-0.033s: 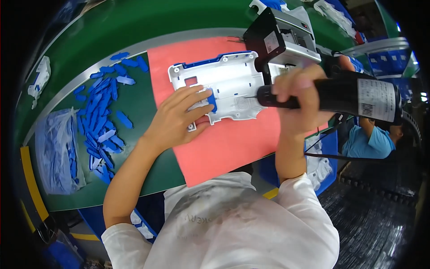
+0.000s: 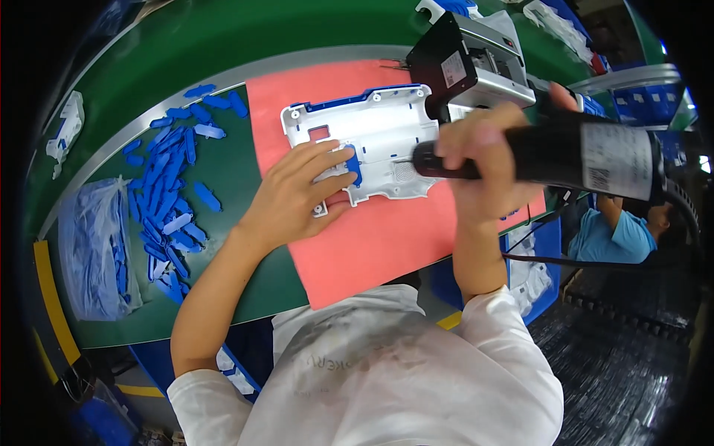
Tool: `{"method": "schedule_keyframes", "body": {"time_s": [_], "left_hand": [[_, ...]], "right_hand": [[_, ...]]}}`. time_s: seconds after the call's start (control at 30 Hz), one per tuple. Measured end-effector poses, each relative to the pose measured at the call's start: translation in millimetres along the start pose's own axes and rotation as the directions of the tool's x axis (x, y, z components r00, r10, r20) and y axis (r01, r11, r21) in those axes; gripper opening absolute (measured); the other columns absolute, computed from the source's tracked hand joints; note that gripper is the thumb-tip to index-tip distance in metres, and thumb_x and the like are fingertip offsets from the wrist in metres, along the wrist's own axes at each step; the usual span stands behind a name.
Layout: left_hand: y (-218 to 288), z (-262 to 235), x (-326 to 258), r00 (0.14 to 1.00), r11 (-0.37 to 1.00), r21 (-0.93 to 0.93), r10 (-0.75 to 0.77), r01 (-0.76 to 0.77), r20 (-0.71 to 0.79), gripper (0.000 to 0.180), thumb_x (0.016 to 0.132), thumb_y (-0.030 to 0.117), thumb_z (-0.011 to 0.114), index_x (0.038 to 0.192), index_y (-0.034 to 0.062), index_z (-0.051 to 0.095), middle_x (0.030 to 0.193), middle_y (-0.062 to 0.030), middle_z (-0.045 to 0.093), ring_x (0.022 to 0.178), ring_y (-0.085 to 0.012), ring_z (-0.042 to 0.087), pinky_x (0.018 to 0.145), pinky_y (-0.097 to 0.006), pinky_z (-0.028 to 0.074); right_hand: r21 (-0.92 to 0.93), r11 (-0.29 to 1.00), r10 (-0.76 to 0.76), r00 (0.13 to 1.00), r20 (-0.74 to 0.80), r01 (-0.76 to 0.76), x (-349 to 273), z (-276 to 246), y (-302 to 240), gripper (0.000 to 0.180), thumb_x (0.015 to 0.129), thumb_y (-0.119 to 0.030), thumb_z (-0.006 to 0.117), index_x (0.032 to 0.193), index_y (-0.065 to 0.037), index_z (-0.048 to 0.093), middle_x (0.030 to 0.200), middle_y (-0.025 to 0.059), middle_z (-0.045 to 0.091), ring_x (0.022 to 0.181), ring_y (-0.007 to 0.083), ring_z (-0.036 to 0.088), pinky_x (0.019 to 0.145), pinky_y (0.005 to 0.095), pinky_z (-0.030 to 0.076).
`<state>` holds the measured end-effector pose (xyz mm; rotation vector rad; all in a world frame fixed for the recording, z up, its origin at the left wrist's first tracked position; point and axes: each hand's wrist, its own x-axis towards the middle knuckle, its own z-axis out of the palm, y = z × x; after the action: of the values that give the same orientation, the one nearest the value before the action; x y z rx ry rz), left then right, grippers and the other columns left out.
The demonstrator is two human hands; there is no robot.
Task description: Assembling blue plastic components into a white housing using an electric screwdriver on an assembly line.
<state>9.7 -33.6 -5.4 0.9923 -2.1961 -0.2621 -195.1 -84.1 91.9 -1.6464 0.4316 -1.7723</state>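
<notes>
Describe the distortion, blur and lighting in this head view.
Head view: fisheye bends the green bench edge into an arc, black corners frame it; the right hand and black screwdriver look slightly soft; lighting is even, with faint shadows on the pink mat.

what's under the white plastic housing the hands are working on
A salmon-pink mat lies under the white plastic housing, spread on the green table. The mat shows all around the housing; the part directly beneath is covered. The left hand presses a blue clip onto the housing.
</notes>
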Motion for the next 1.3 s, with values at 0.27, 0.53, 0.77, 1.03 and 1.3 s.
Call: {"method": "schedule_keyframes", "body": {"time_s": [0.27,0.53,0.77,1.03,1.3], "left_hand": [[1,0,0,0.999,1.0,0.013,-0.026,0.027,-0.039,0.034,0.063,0.014,0.077,0.096,0.0081,0.071,0.121,-0.0078,0.061,0.114,-0.0303,0.057,0.092,-0.042,0.05],[0,0,-1,0.999,1.0,-0.003,-0.025,0.025,-0.039,0.036,0.062,0.013,0.077,0.097,0.0078,0.071,0.121,-0.0086,0.061,0.116,-0.0317,0.056,0.092,-0.044,0.05],[2,3,-1,0.998,0.999,-0.001,-0.037,0.037,-0.058,0.032,0.063,0.014,0.077,0.095,0.0081,0.072,0.119,-0.0086,0.062,0.113,-0.0308,0.057,0.092,-0.043,0.05],[1,5,-4,0.996,0.997,0.001,-0.075,0.075,-0.044,0.029,0.066,0.016,0.076,0.094,0.009,0.072,0.118,-0.0084,0.063,0.113,-0.0294,0.058,0.097,-0.045,0.049],[3,2,-2,0.998,0.998,0.005,-0.062,0.062,-0.026,0.032,0.066,0.016,0.077,0.097,0.0092,0.071,0.123,-0.0082,0.061,0.117,-0.0303,0.057,0.099,-0.045,0.047]], "right_hand": [[-0.032,0.994,0.105,0.985,0.137,-0.101,-12,24,39,0.066,0.081,0.011,0.055,0.136,0.0,0.021,0.06,0.0068,0.053,0.045,0.0154,0.052,0.048,0.0308,0.048],[-0.046,0.992,0.123,0.983,0.139,-0.117,-16,27,43,0.064,0.079,0.012,0.055,0.133,-0.001,0.023,0.06,0.0069,0.052,0.044,0.0151,0.051,0.047,0.0316,0.048],[-0.167,0.984,0.087,0.978,0.192,-0.055,-24,21,52,0.062,0.08,0.011,0.054,0.132,-0.003,0.024,0.062,0.0069,0.051,0.046,0.0141,0.051,0.045,0.0299,0.045],[-0.228,0.972,0.126,0.94,0.317,-0.053,-31,15,51,0.057,0.081,0.012,0.052,0.125,-0.009,0.023,0.066,0.0058,0.05,0.049,0.0133,0.051,0.048,0.0302,0.046],[-0.373,0.924,0.235,0.899,0.37,-0.088,-35,10,35,0.04,0.084,0.006,0.054,0.113,-0.008,0.028,0.067,0.0045,0.055,0.056,0.0108,0.055,0.061,0.0253,0.047]]}}
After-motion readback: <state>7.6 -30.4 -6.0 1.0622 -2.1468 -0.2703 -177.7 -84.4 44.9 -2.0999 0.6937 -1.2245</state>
